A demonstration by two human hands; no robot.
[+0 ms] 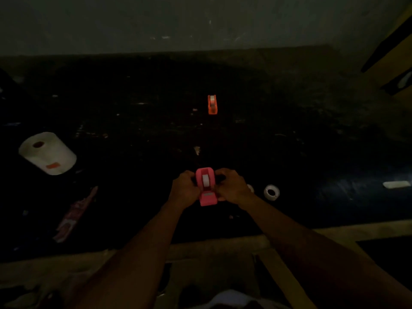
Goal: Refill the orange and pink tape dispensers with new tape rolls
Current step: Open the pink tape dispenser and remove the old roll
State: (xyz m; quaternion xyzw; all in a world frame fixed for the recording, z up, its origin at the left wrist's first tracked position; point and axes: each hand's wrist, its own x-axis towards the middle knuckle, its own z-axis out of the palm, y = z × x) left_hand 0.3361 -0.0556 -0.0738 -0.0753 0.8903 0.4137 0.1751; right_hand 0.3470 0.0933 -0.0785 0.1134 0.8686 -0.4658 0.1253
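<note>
At the near edge, a pale wooden rim (223, 244) is seen along the front of the dark bench (133, 121), and two bare forearms are stretched out over it. Just beyond, the pink tape dispenser (207, 198) is held upright on the bench between both hands. The left grip (184, 189) is curled against the dispenser's left side, and the right grip (231, 186) is curled against its right side, so that the body is clasped from both flanks; the fingertips cannot be made out in the dim light. A white tape roll (205, 180) is seated in the dispenser's cradle.

Just to the right of the right grip, a loose tape roll (271, 192) is laid flat on the bench, and a second white ring (250, 188) is half hidden behind the hand. A pink wrapper (77, 214) is spread to the left. Farther left, a paper roll (48, 152) is stood on end. At the right edge a flat white piece (396, 184) is seen.

Well beyond the hands, in line with them, the orange tape dispenser (212, 104) is placed on the bench, with white tape visible inside it.
</note>
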